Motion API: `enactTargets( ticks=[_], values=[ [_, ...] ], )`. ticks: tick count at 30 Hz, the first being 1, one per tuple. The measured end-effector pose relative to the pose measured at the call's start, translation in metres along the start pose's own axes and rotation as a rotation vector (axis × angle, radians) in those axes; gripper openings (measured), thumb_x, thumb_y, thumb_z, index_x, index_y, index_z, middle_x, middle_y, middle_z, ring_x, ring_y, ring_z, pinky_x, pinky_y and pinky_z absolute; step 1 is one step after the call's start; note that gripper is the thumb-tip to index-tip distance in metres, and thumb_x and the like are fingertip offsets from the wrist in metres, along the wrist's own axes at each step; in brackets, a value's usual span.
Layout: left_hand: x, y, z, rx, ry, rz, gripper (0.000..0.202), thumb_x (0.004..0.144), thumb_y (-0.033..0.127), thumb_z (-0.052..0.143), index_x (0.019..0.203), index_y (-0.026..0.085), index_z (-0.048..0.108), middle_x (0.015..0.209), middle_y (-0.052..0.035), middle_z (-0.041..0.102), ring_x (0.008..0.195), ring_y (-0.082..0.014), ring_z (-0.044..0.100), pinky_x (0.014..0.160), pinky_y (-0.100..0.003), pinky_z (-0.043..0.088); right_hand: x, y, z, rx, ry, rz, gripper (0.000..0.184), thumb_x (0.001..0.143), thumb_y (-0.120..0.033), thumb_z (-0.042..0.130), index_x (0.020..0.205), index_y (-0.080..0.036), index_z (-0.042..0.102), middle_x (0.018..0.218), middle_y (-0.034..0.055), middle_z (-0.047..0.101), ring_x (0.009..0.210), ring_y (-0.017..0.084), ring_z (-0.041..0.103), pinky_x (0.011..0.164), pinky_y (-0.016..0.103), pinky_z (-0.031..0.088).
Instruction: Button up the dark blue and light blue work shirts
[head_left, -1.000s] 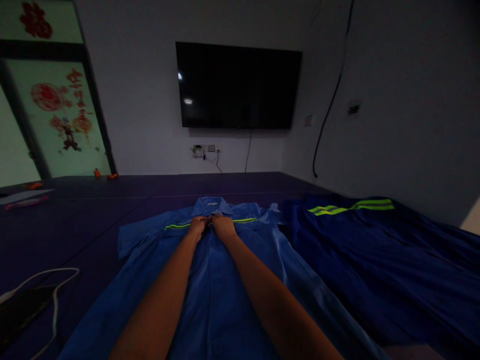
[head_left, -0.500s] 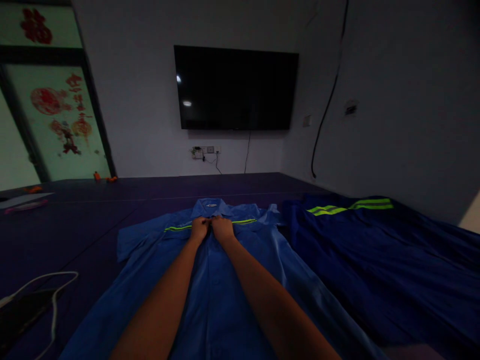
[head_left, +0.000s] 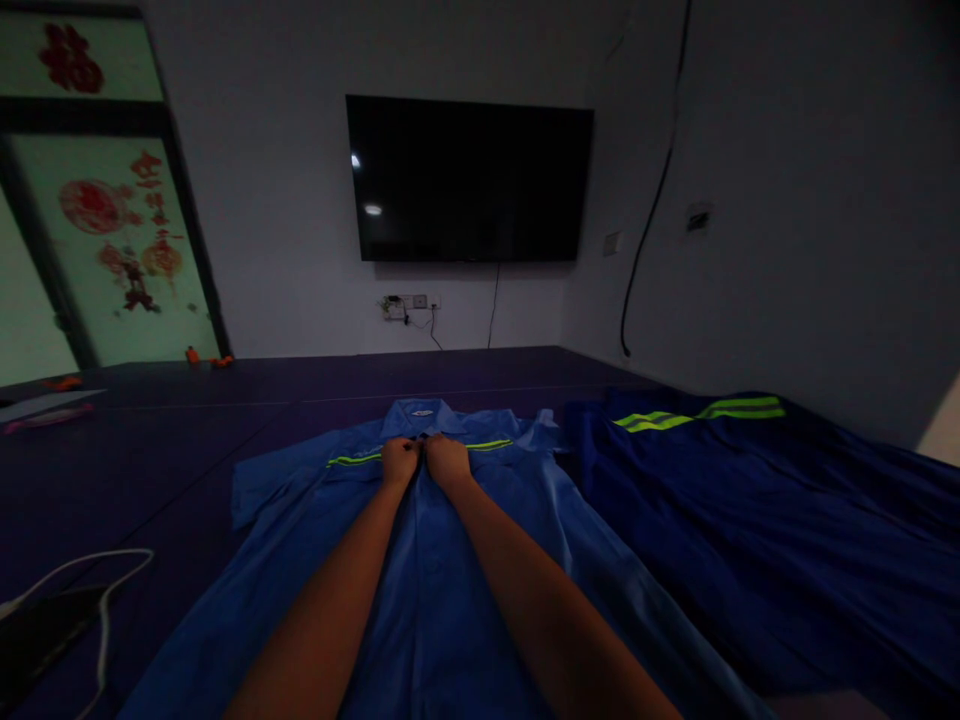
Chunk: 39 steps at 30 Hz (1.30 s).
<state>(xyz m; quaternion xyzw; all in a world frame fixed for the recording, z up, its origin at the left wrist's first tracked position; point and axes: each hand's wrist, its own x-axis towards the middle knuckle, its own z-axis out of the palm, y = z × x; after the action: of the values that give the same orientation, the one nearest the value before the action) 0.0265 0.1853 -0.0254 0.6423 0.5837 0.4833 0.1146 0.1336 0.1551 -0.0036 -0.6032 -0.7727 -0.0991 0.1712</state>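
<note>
A blue short-sleeved work shirt (head_left: 450, 590) lies spread out in front of me, its collar at the far end and a yellow-green stripe across the chest. My left hand (head_left: 400, 461) and my right hand (head_left: 446, 460) meet at the front placket just below the collar. Both are closed, fingers curled on the two edges of the shirt front. The fingertips and any button between them are too small and dark to make out.
Right of the shirt lies a darker blue garment (head_left: 720, 500) with reflective yellow-green bands. A dark phone-like object (head_left: 45, 630) with a white cable (head_left: 105, 620) is at the lower left. Small orange objects (head_left: 221, 361) sit near the glass door. A television (head_left: 472, 180) hangs on the far wall.
Both hands stay at the same spot on the shirt placket, with barely any finger movement visible. The view has shifted very slightly.
</note>
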Motion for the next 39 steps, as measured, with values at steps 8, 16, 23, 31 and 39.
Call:
enactTargets(
  ticks=[8, 16, 23, 31, 39],
  values=[
    [0.001, 0.0, 0.001, -0.031, -0.014, 0.016, 0.021, 0.073, 0.026, 0.051, 0.073, 0.014, 0.069, 0.069, -0.0064, 0.068, 0.066, -0.0159, 0.06, 0.06, -0.023, 0.04, -0.001, 0.001, -0.002, 0.034, -0.008, 0.033, 0.035, 0.09, -0.021, 0.027, 0.097, -0.015, 0.06, 0.101, 0.0132, 0.061, 0.085, 0.021, 0.062, 0.069, 0.03, 0.046],
    [0.001, 0.003, 0.0, -0.034, -0.054, 0.037, 0.019, 0.072, 0.019, 0.05, 0.07, 0.013, 0.068, 0.076, -0.0076, 0.068, 0.071, -0.016, 0.06, 0.064, -0.024, 0.042, -0.001, 0.002, -0.003, 0.038, -0.027, 0.028, 0.031, 0.088, -0.018, 0.031, 0.098, -0.014, 0.06, 0.102, 0.0143, 0.061, 0.086, 0.021, 0.062, 0.07, 0.029, 0.046],
    [0.001, 0.003, 0.001, 0.011, -0.07, 0.007, 0.02, 0.071, 0.02, 0.049, 0.065, 0.013, 0.067, 0.067, -0.0063, 0.066, 0.066, -0.0162, 0.058, 0.057, -0.023, 0.037, -0.001, 0.001, -0.003, 0.04, -0.031, 0.027, 0.032, 0.088, -0.019, 0.03, 0.097, -0.015, 0.06, 0.102, 0.0133, 0.061, 0.086, 0.021, 0.061, 0.07, 0.028, 0.046],
    [0.005, -0.003, 0.003, 0.046, -0.048, -0.058, 0.023, 0.067, 0.021, 0.051, 0.046, 0.016, 0.059, 0.048, -0.0062, 0.057, 0.063, -0.0192, 0.058, 0.052, -0.024, 0.033, 0.001, -0.001, -0.004, 0.02, -0.046, 0.01, 0.033, 0.089, -0.018, 0.029, 0.096, -0.014, 0.061, 0.103, 0.0148, 0.06, 0.085, 0.02, 0.062, 0.07, 0.028, 0.046],
    [0.006, -0.01, 0.009, -0.031, -0.024, -0.115, 0.02, 0.068, 0.017, 0.048, 0.052, 0.014, 0.061, 0.049, -0.0042, 0.057, 0.057, -0.0154, 0.055, 0.048, -0.022, 0.033, -0.001, -0.002, -0.006, -0.029, -0.044, -0.043, 0.032, 0.088, -0.014, 0.029, 0.097, -0.012, 0.06, 0.102, 0.0164, 0.06, 0.086, 0.02, 0.062, 0.07, 0.028, 0.047]
  ],
)
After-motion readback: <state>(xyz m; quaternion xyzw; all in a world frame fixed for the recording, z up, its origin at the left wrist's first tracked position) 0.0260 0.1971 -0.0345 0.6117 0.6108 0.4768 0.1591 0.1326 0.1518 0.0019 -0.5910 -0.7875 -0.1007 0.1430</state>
